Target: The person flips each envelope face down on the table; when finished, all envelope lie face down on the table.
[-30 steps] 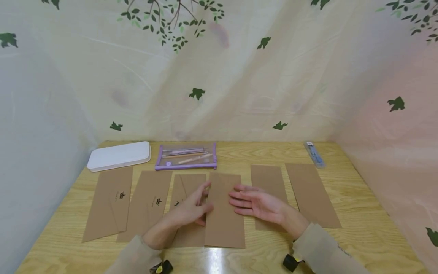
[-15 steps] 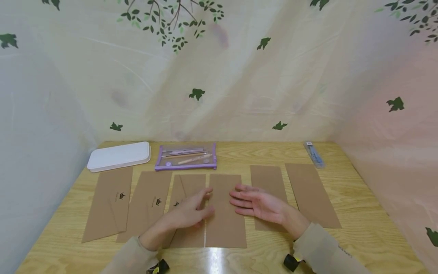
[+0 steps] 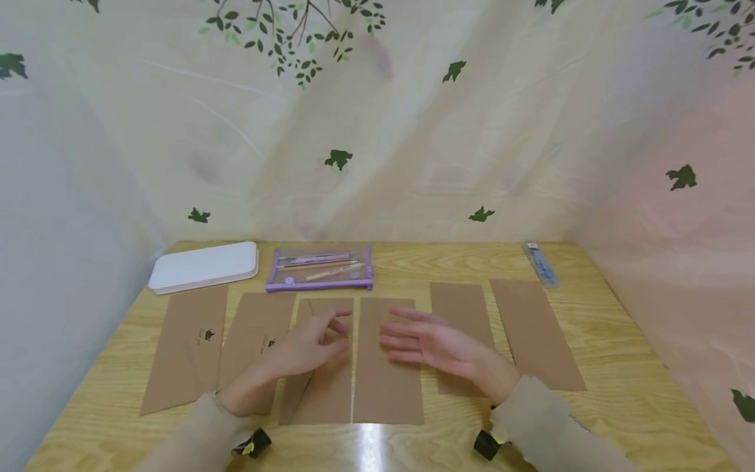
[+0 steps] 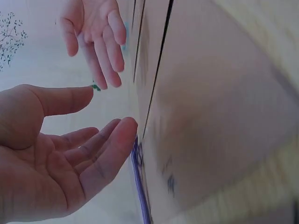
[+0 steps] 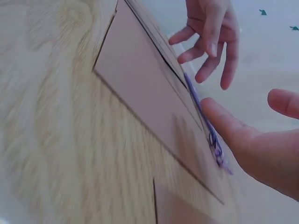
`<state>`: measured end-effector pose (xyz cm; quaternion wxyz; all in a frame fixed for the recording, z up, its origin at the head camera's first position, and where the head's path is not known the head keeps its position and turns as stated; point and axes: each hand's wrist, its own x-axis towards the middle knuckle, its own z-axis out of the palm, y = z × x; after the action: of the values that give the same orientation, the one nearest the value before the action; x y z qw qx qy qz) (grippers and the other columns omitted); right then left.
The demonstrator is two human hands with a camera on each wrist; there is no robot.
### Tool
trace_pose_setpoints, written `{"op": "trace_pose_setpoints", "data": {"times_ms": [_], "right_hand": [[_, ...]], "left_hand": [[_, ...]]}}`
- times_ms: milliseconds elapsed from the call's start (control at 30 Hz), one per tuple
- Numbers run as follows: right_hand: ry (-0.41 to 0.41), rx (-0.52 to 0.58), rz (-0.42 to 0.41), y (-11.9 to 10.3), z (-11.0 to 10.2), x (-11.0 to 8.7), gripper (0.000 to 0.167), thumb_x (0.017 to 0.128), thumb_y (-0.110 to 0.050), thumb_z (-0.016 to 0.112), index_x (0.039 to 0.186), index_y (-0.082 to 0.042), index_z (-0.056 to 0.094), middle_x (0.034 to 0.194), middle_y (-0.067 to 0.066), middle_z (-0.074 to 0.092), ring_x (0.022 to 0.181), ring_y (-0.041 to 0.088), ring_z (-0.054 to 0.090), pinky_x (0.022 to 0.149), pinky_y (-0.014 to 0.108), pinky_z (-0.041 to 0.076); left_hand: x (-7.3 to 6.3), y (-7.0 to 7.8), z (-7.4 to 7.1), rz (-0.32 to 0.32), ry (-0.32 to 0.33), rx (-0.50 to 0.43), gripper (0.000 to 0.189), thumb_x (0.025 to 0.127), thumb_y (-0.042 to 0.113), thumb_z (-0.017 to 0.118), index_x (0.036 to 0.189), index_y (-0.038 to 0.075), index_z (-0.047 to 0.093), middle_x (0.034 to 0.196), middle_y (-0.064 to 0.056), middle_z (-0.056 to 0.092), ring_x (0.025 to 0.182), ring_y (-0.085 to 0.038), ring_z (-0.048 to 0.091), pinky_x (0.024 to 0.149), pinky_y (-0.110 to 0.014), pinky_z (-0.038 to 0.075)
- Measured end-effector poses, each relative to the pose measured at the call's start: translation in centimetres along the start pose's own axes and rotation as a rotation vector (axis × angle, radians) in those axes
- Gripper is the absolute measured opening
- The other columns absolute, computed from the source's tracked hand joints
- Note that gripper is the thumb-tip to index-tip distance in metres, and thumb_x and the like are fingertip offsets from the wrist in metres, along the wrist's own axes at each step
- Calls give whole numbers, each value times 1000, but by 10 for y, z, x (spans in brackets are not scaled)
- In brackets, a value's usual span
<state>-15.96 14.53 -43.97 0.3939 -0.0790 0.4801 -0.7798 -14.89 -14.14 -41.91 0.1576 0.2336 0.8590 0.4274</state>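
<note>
Several brown paper envelopes lie in a row on the wooden table. My left hand (image 3: 312, 344) hovers over the third envelope from the left (image 3: 327, 400), holding nothing, its fingers loosely bent. In the left wrist view a gap shows between the thumb and fingers of the left hand (image 4: 60, 158). Above the plain fourth envelope (image 3: 386, 393) is my right hand (image 3: 433, 344), fingers straight and palm turned inward. The right wrist view shows the right hand (image 5: 261, 144) apart from the envelope (image 5: 145, 84) beneath. Two more envelopes lie right: a nearer one (image 3: 460, 305) and an outer one (image 3: 533, 334).
Crown-printed envelopes (image 3: 189, 347) lie at the left. Along the back stand a white case (image 3: 203, 267) and a clear purple-edged pencil pouch (image 3: 320, 267) with pens inside. A small blue packet (image 3: 541, 264) lies at back right. A patterned curtain (image 3: 401, 164) surrounds the table.
My left hand has let go of the fourth envelope, which now lies flat beside the third, and has moved left. My right hand has shifted slightly left over the fourth envelope.
</note>
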Motion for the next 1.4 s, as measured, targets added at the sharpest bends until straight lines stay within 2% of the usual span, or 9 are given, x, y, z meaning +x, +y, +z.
{"op": "trace_pose_setpoints", "data": {"times_ms": [200,367,533,633,767,833,1033,1133,1400], "right_hand": [[-29,-17,-6,0,20,23,60,109,-7,36,161,0,6,161,30,20,145,46,27,116,54,31],[9,1,-6,7,30,41,59,108,-5,37,160,2,10,161,31,21,146,46,26,116,54,31],[52,-14,28,14,36,50,61,107,-5,42,160,0,12,162,32,15,148,43,22,117,53,31],[63,-20,35,17,39,51,63,107,-6,43,160,0,11,163,32,10,150,42,17,118,53,28],[61,-44,50,18,42,52,62,106,-7,44,159,3,13,162,33,11,149,43,18,118,55,25],[59,-58,63,19,44,52,62,106,-7,44,159,4,14,161,34,14,148,44,20,117,56,26],[72,-58,69,18,47,53,63,106,-9,46,158,6,15,161,34,15,147,44,23,114,59,29],[66,-55,67,18,47,53,63,106,-10,46,158,7,14,161,34,14,147,44,23,114,59,29],[75,-14,65,21,46,51,64,106,-10,46,158,8,13,161,32,15,147,42,24,114,58,31]], "left_hand": [[-7,-21,-27,-69,63,43,52,98,12,69,141,-8,48,106,-15,68,92,-26,67,72,-34,58],[-14,-37,-39,-77,98,79,50,96,12,70,137,-10,52,113,-20,68,98,-28,67,82,-40,58],[-18,-47,-40,-44,116,123,43,95,12,71,130,-11,57,109,-19,68,97,-28,65,83,-41,56],[-19,-51,-40,-57,111,69,40,95,8,71,126,-12,58,108,-19,66,94,-27,64,74,-34,57],[-21,-56,-40,-103,98,-60,41,90,-2,71,125,-15,56,106,-22,63,76,-23,62,57,-30,56],[-22,-57,-41,-123,94,-101,42,87,-7,71,125,-16,54,105,-23,61,70,-21,61,54,-30,56],[-21,-58,-42,-202,99,-132,43,86,-10,72,126,-13,55,110,-24,59,81,-21,63,58,-32,59],[-21,-57,-42,-221,108,-130,44,85,-11,71,126,-13,55,113,-26,59,86,-24,64,60,-33,60],[-23,-53,-39,-247,123,-138,49,84,-13,70,130,-15,53,111,-25,59,75,-20,62,58,-34,59]]}}
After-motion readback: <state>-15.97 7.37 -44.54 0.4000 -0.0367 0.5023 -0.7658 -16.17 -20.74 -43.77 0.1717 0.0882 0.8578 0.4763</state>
